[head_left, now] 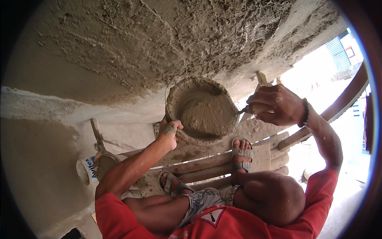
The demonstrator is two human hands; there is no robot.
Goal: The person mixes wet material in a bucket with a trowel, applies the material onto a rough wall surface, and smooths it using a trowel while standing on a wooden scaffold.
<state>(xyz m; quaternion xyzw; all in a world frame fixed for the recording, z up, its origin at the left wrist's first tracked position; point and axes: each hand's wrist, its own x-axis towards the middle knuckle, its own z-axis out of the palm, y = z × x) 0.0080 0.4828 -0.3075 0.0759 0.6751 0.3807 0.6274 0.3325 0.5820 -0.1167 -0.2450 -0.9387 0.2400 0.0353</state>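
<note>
A round bucket [172, 101] of wet grey mortar [209, 113] is tilted so its mouth faces me, close to the rough wall. My left hand [170, 132] is closed on the bucket's lower left rim, with mortar smeared on its back. At the bucket's right side my right hand [278, 104] is closed round the handle of a trowel [247, 109]. Its metal shank meets the rim; the blade cannot be told apart from the mortar. The mortar is heaped on the right of the bucket and hollowed on the left.
Freshly plastered wall [159, 44] rises ahead, rough and ridged. My sandalled feet stand on a scaffold of round poles [207, 169] and mortar-spattered boards. A white pail [84, 171] stands at the left. Wooden braces [296, 138] cross at the right, beside a bright drop to the outside.
</note>
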